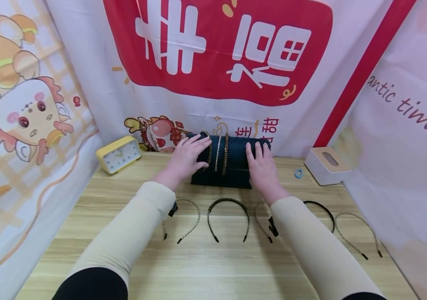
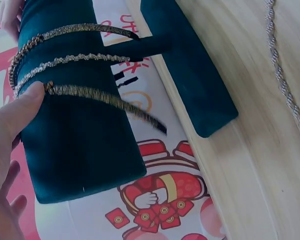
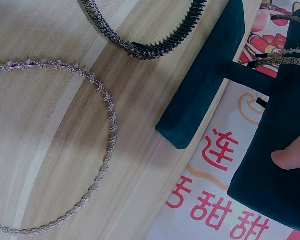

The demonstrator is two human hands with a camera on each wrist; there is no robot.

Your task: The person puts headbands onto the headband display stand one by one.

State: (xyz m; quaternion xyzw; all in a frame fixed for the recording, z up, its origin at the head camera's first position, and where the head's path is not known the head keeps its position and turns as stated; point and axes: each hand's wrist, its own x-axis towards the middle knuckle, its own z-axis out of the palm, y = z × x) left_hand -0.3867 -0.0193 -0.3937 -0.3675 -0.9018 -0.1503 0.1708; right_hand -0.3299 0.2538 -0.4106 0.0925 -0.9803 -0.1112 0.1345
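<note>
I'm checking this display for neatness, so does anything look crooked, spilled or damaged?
The headband nearest the left hand looks askew: on the dark stand, it slants away from the other two headbands. I see nothing spilled or damaged.

The head view is bright and evenly lit, with soft shadows on the table [image 1: 198, 271] near the sleeves [image 1: 318, 246]. The wide lens stretches the side cloths [image 1: 11, 200] toward the edges. Both wrist views look dimmer and cooler, with softer fine detail. The dark stand [image 1: 237, 152] loses its surface detail, and a broad shadow crosses the table in the right wrist view.
</note>
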